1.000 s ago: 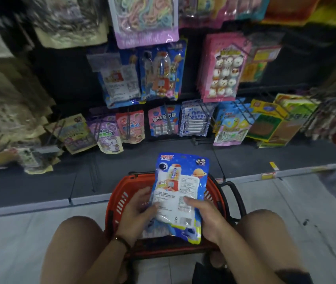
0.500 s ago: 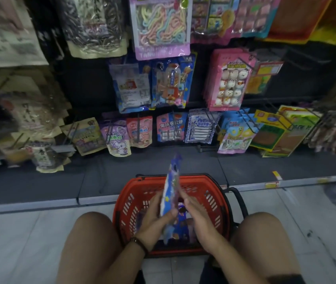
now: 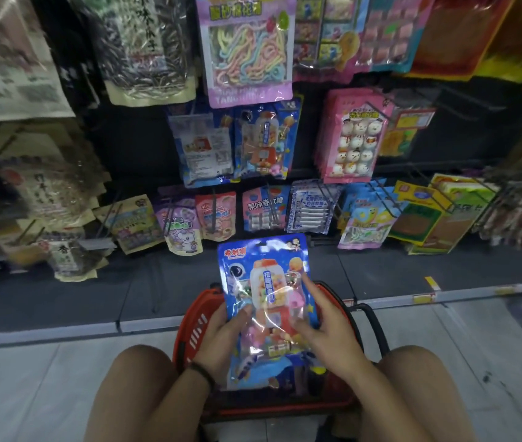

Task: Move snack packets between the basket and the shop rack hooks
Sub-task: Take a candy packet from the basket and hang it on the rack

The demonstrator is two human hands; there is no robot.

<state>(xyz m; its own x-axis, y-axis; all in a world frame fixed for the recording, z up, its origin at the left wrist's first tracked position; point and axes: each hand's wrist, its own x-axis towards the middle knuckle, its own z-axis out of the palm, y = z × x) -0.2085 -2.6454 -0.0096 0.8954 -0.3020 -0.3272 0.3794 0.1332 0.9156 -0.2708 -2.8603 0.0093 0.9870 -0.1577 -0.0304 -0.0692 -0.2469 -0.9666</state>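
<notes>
The blue candy-toy packet point(image 3: 264, 275) is standing up straight, just above the red basket point(image 3: 189, 327), with its picture side facing the person. I think it is being held that way so the person can look at the front and find where it belongs.

The left hand point(image 3: 221, 338) is gripping the packet's left edge. Its thumb point(image 3: 244, 311) is pressing on the front and its other fingers are hiding behind the packet. The right hand point(image 3: 326, 330) is lying on the right side of the front, with its fingers spread and mostly straight. It looks like it is steadying the packet, not squeezing it. Two hands are helping because the packet is big, flat and floppy.

The basket is sitting on the floor between the person's bare knees point(image 3: 138, 378), so it is close and easy to reach into. More packets are lying inside it, under the hands.

Up on the rack, matching blue packets point(image 3: 267, 138) are hanging from a hook, right above and well apart from the one in the hands. I am guessing this packet is going up there. Pink snowman packets point(image 3: 353, 135) are hanging just beside them, and small sweet packets point(image 3: 263, 208) are hanging in the row below.
</notes>
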